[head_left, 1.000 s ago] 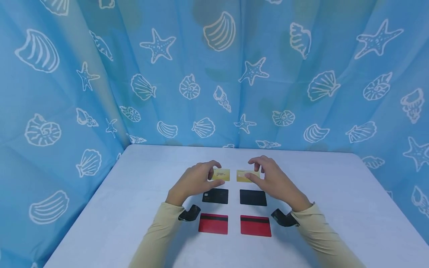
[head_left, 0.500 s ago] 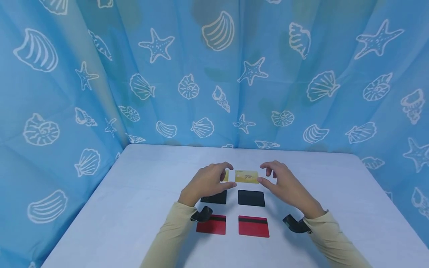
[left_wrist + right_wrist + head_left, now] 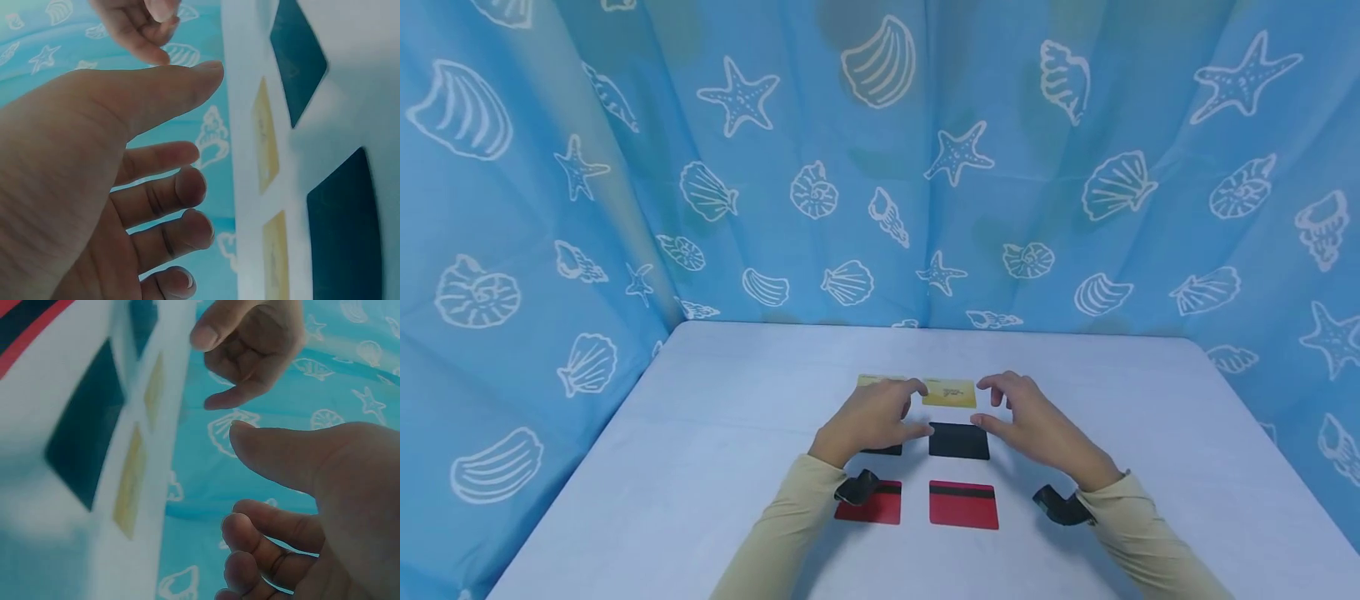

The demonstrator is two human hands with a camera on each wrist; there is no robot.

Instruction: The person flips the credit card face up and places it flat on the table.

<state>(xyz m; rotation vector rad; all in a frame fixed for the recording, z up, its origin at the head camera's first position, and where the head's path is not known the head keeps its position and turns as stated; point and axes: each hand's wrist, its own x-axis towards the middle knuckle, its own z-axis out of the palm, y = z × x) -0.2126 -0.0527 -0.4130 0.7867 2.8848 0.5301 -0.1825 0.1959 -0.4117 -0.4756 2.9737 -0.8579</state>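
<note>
From the head view, I am watching a person whose left hand (image 3: 874, 414) and right hand (image 3: 1036, 421) are hovering over a white worktop (image 3: 737, 408), facing each other. Both are keeping thumb and fingers well parted, fingers loosely bent, and both are holding nothing. Six cards are lying flat in two columns of three. At the far end, the left yellow card (image 3: 880, 378) is hiding partly behind the left hand, while the right yellow card (image 3: 950, 393) is showing almost whole between the two hands. In the middle, the left black card (image 3: 887, 451) is peeping out below the left hand, and the right black card (image 3: 959, 442) is lying between the thumbs. Nearest, the left red card (image 3: 880, 512) is sitting partly behind a black device (image 3: 859, 487) at the left wrist; the right red card (image 3: 964, 506) is lying beside it, a dark stripe running along its far edge. A blue shell-patterned curtain (image 3: 812, 250) is hanging behind.

From the left wrist, the left thumb is stretching out above four curving fingers, clear of the cards; both yellow and both black cards are showing beyond.

From the right wrist, the right hand is making a similar loose curve, and a red corner is showing at upper left.
</note>
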